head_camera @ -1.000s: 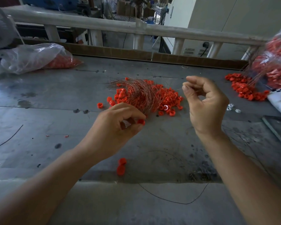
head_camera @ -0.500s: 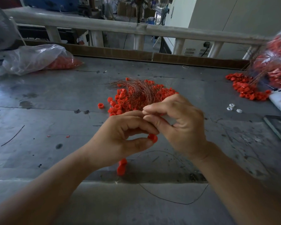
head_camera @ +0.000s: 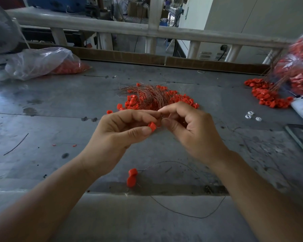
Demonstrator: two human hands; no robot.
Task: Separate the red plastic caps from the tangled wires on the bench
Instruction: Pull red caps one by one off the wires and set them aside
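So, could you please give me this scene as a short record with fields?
left hand: pinches a cap
right hand: pinches a wire at that cap
pile: caps tangled in wires on the bench, behind the hands
near edge: two caps lying together
bags: left bag and right bag hold caps

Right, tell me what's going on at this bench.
A person is working bare-handed at the grey bench. The left hand pinches one red cap, and the right hand pinches right beside it, apparently on the thin wire coming out of it. Behind the hands lies the tangled pile of wires and caps, not yet sorted. Two loose caps lie near the bench edge, and a plastic bag of red caps sits far left.
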